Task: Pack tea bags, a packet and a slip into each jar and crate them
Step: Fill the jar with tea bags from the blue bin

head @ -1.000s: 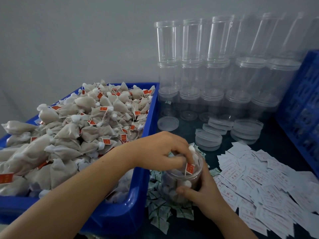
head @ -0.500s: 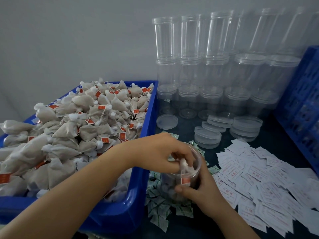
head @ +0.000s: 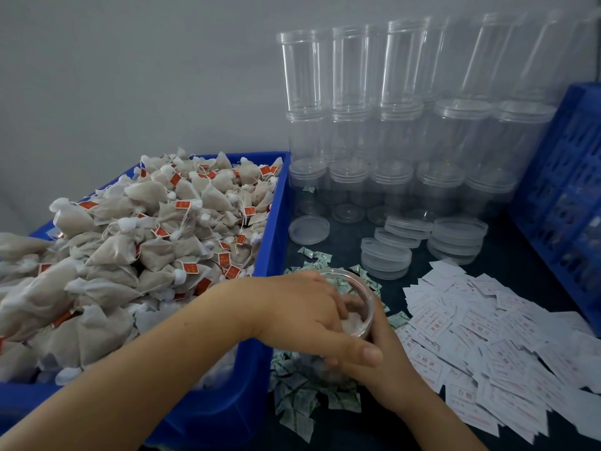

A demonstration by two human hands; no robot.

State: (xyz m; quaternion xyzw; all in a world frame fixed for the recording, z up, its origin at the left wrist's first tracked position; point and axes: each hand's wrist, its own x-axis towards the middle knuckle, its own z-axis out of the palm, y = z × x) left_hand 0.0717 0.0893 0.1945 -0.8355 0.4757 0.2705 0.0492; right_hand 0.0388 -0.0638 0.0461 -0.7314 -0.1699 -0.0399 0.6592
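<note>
A clear jar [head: 368, 296] partly filled with tea bags stands on the dark table beside the blue bin [head: 276, 203]. My left hand [head: 302, 315] lies over the jar's mouth, its fingers reaching inside and pressing on the tea bags, thumb outside the rim. My right hand [head: 388, 364] grips the jar's side from the near right. The bin holds a heap of tea bags [head: 146, 222] with red tags. Green-and-white packets [head: 294, 405] lie scattered around the jar's foot. White slips [head: 487, 336] with red print cover the table to the right.
Stacked empty clear jars [head: 351, 70] line the wall behind. Loose clear lids [head: 387, 258] lie in low stacks in front of them. A blue slatted crate [head: 562, 190] stands at the right edge.
My left hand has let go of the tagged tea bag it pinched and pushed its fingers deeper into the jar. The right hand keeps its hold on the jar.
</note>
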